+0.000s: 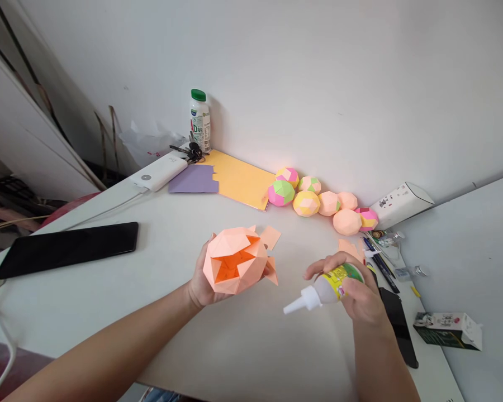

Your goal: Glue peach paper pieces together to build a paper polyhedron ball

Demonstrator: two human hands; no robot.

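Observation:
My left hand (205, 282) is closed around a peach paper polyhedron ball (235, 259), held above the white table. The ball has an open gap showing its orange inside, and loose flaps stick out on its right side. In my right hand (358, 290) is a glue bottle (333, 283) with a yellow and green label. It lies tilted in the grip, its white nozzle pointing left and down, apart from the ball. Finished-looking paper balls (305, 203) in peach, yellow, pink and green sit in a cluster by the wall. Peach paper pieces (350, 249) lie behind my right hand.
At the left lie a black phone (67, 248) and a white power bank (161, 172) with a cable. Keys (194, 152), a green-capped bottle (200, 123), and purple (193, 180) and yellow paper (241, 180) are at the back. Pens (381, 262), a dark device (399, 326) and boxes (446, 330) stand right.

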